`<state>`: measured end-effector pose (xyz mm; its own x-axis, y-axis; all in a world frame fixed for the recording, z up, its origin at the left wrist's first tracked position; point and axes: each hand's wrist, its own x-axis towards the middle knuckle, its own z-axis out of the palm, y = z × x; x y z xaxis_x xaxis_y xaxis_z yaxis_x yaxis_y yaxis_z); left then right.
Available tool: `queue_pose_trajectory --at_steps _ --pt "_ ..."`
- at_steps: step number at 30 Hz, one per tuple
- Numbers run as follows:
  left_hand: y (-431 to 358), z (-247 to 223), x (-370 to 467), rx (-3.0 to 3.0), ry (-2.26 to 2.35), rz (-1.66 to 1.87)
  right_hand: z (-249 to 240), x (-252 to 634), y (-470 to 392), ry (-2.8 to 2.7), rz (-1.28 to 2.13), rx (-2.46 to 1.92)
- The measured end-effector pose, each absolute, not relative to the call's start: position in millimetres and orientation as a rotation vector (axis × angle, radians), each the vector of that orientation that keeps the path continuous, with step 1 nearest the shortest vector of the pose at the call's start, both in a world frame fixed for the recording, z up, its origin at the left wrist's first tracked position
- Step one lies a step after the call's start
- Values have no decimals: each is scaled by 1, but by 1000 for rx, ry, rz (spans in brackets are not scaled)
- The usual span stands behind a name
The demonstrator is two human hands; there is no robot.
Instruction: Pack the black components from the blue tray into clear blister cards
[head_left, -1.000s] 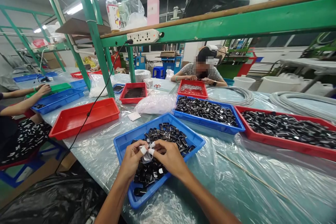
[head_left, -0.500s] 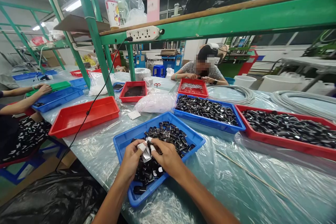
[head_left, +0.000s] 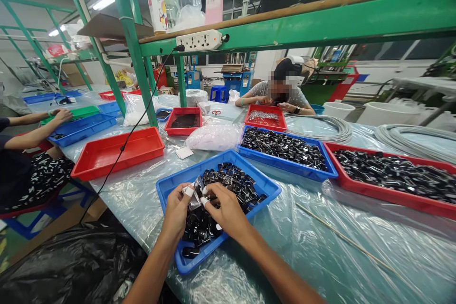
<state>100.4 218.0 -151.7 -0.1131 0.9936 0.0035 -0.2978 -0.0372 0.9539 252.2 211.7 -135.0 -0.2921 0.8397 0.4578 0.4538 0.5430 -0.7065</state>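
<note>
Pinched between left hand [head_left: 177, 210] and right hand [head_left: 224, 209]: a small clear film piece [head_left: 195, 197], held just above the near blue tray [head_left: 167, 189] of black parts [head_left: 231, 185]. Both hands closed on the film, taped fingertips [head_left: 187, 191] meeting at its edges. Likely slip: glossy film sliding off the tape and dropping among the black parts. Tray's near corner hanging at the tabletop [head_left: 320, 256] edge, prone to tipping under a forearm nudge. Open plastic-covered room to the right, crossed by a thin stick [head_left: 342, 240]; red tray [head_left: 117, 154] close at left, second blue tray [head_left: 285, 149] just behind.
</note>
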Motion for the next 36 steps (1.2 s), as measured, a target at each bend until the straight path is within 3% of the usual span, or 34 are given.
queue_pose_trajectory --at_steps 13,26,36 --pt "216 -146 99 1195 1144 1386 -131 257 207 -2207 70 -1064" --pt "214 -152 103 1298 1279 1410 -130 253 214 -2049 443 -1074" --pt "217 -154 100 1279 1394 1459 -147 244 213 -2107 80 -889"
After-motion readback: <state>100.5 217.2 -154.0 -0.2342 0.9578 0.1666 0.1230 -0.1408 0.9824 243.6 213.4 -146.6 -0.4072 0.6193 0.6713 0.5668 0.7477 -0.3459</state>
